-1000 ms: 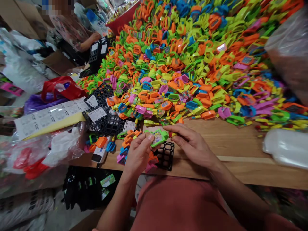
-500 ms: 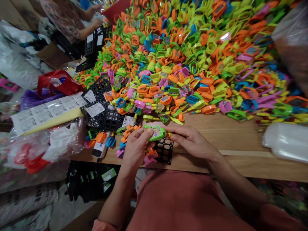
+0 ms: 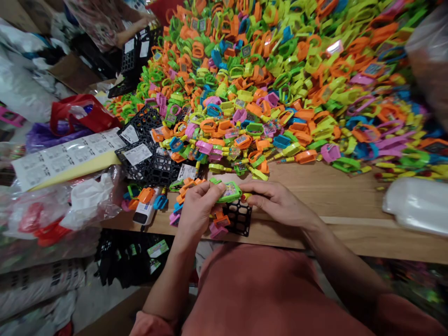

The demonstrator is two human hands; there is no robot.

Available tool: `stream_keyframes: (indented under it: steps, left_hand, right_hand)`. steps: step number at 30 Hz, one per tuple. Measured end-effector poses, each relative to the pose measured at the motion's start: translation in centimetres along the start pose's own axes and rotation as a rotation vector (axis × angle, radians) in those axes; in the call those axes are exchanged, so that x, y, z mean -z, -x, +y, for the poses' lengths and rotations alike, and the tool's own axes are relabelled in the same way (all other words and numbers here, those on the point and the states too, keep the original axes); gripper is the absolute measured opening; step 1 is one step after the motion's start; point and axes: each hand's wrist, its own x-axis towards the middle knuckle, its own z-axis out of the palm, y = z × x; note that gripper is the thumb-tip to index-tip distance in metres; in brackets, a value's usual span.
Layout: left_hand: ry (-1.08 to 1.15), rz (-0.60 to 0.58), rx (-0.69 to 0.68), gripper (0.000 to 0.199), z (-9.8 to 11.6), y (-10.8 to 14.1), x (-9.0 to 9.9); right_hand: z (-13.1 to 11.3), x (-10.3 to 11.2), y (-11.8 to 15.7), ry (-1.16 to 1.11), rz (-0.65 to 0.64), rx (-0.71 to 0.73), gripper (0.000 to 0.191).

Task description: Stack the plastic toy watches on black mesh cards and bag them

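Observation:
My left hand (image 3: 200, 205) pinches a green toy watch (image 3: 230, 192) with a printed picture on its face, held above the table's front edge. Close to its right end, my right hand (image 3: 276, 201) has thumb and forefinger closed on a small yellow tube with a red end (image 3: 246, 196). Whether the tube touches the watch I cannot tell. Under both hands lies a black plastic grid tray (image 3: 240, 219). Orange, blue and pink toy watches (image 3: 220, 224) sit in and beside it, partly hidden by my left hand.
A large heap of coloured toy watches (image 3: 259, 93) covers the table's back. Black grid trays with labels (image 3: 150, 158), a label sheet (image 3: 66, 156) and a white device (image 3: 144, 212) lie left. A clear plastic package (image 3: 418, 205) is right. Another person's arm (image 3: 135, 30) shows at top left.
The view has shifted slightly. Both hands keep nearly the same pose, with the green toy watch and the yellow tube still held close together.

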Motion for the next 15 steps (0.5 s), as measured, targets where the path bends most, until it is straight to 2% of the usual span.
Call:
stream_keyframes:
  steps: [5,10,15]
  left_hand:
    - [-0.02,-0.013,-0.006,0.047,-0.5,-0.1,0.0]
    - [-0.052,-0.018,-0.015,0.047,-0.7,-0.1,-0.2]
    - [-0.242,-0.051,-0.191,0.04,0.1,0.3,0.0]
  right_hand:
    - [-0.1,-0.2,-0.1,0.039,-0.013,-0.005,0.024]
    - [0.2,-0.8,0.0,0.183,0.088,0.006,0.018]
    - [0.5,-1.1,0.1,0.247,0.115,0.04,0.021]
